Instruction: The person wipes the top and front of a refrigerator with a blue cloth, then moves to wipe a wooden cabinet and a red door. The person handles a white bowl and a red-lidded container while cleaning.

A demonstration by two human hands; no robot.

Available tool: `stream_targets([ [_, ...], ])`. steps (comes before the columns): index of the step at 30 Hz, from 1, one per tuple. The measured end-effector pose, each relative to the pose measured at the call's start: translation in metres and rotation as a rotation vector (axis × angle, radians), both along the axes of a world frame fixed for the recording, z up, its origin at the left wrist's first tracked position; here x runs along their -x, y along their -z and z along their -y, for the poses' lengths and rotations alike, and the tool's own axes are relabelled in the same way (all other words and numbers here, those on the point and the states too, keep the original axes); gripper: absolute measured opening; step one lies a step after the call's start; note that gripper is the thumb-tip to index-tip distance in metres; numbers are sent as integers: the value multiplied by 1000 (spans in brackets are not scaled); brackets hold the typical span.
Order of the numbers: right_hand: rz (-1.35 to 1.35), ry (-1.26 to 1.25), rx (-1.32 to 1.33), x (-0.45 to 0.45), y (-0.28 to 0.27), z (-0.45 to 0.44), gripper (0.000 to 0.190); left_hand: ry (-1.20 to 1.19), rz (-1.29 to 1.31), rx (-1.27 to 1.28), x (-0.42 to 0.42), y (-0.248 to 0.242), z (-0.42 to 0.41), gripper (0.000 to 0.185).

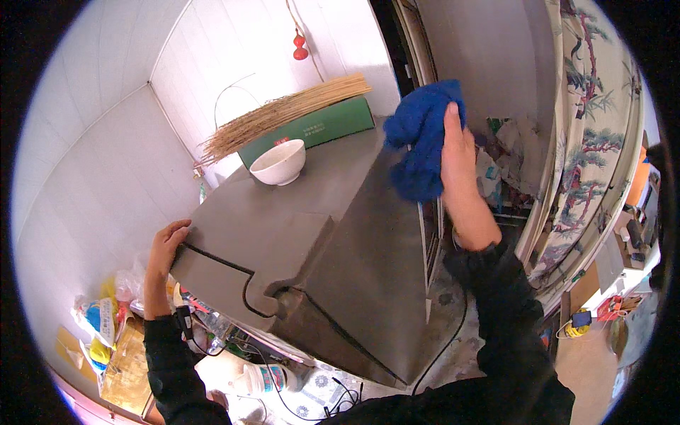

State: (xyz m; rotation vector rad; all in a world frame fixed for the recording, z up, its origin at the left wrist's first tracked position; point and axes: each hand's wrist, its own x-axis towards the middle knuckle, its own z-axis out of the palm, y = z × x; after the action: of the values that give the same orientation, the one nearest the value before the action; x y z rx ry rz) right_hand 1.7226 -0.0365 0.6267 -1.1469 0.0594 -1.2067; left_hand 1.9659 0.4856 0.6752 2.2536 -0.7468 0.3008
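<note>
A bunched blue cloth (419,135) is in my right hand (459,164), held up at the right edge of a grey appliance top, apparently a refrigerator (255,218). The cloth is slightly blurred and hides part of that edge. My left hand (169,241) hooks its fingers over the appliance's left edge, beside a black seam (218,257). Farther back on the top stands a white bowl (279,162), upright. Behind the bowl lies a long green box (319,127), with a bundle of dry straw-like stalks (292,111) along it.
A red gourd ornament (300,45) hangs on the white wall. Plastic bags (101,319) are heaped at lower left. A white bucket (265,378) and black cables (345,398) lie below. A patterned curtain (584,138) hangs at right, near a cluttered table (611,276).
</note>
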Motion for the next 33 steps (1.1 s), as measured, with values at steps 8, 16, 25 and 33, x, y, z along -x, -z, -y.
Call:
stream_targets([
  [8,-523,250,1067,-90,-15,59,51,-3,-6,13,0,-1,10,45],
  [16,-358,53,1140,-53,-24,-3,50,29,-29,77,11,0,10,44],
  [25,-172,-395,1067,6,-35,-91,51,24,-19,48,17,-4,12,44],
  [33,-324,-62,1164,10,-44,-129,50,31,-14,19,11,-5,-1,44],
])
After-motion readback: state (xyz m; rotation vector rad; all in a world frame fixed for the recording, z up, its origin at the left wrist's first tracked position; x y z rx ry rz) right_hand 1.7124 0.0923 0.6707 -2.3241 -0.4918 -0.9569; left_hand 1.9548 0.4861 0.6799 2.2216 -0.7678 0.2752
